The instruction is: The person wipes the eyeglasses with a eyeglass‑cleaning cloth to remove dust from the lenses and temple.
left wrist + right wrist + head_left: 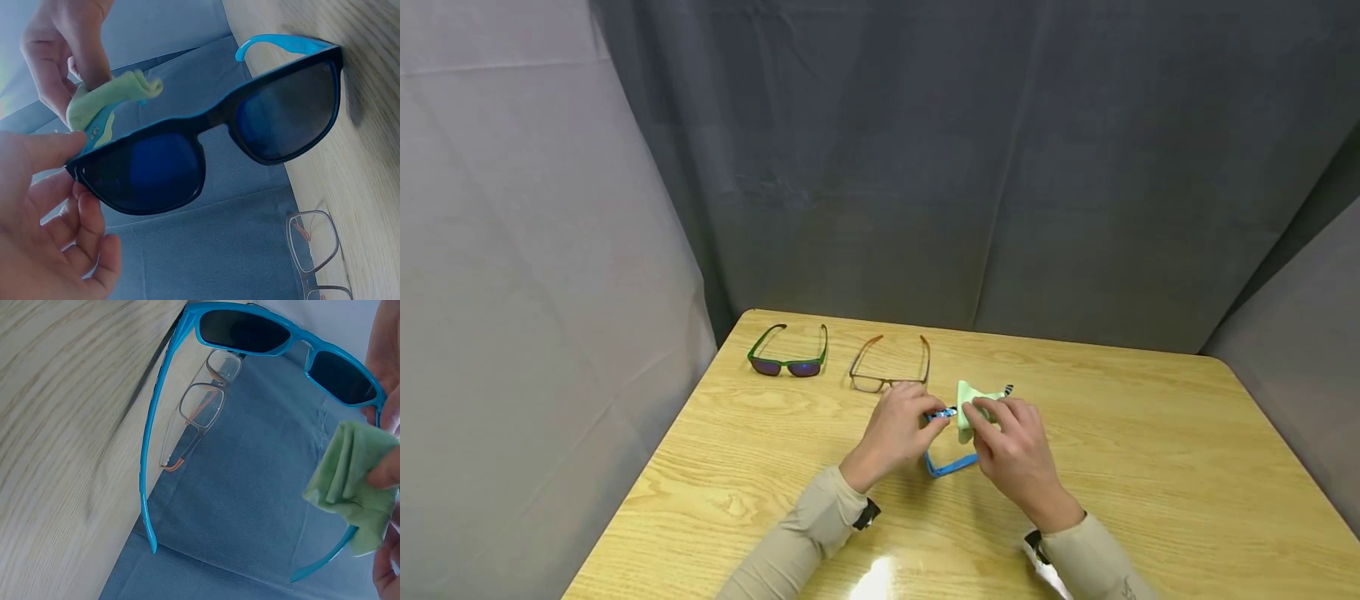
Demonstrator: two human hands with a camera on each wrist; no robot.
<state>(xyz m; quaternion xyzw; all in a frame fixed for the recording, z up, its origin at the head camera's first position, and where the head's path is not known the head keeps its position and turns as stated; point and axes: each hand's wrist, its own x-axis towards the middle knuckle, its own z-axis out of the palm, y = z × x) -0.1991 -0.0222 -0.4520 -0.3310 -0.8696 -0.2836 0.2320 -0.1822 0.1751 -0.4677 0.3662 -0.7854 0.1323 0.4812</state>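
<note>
My left hand [898, 427] pinches a pair of blue-and-black sunglasses [219, 115] at the hinge corner of the frame, between thumb and fingers. The dark lenses face the left wrist camera, and both temples are unfolded. My right hand [1015, 446] grips a pale green cloth [353, 481] folded around one blue temple, whose curved tip sticks out past the cloth in the right wrist view. The other temple [150, 450] hangs free, low over the table. Part of the sunglasses is hidden behind my hands in the head view.
Green-framed sunglasses [787, 367] lie on the wooden table [1150, 433] at the back left, temples open. Beside them, clear eyeglasses [868, 384] with orange temple tips rest just beyond my left hand. A dark curtain [887, 167] hangs behind the table.
</note>
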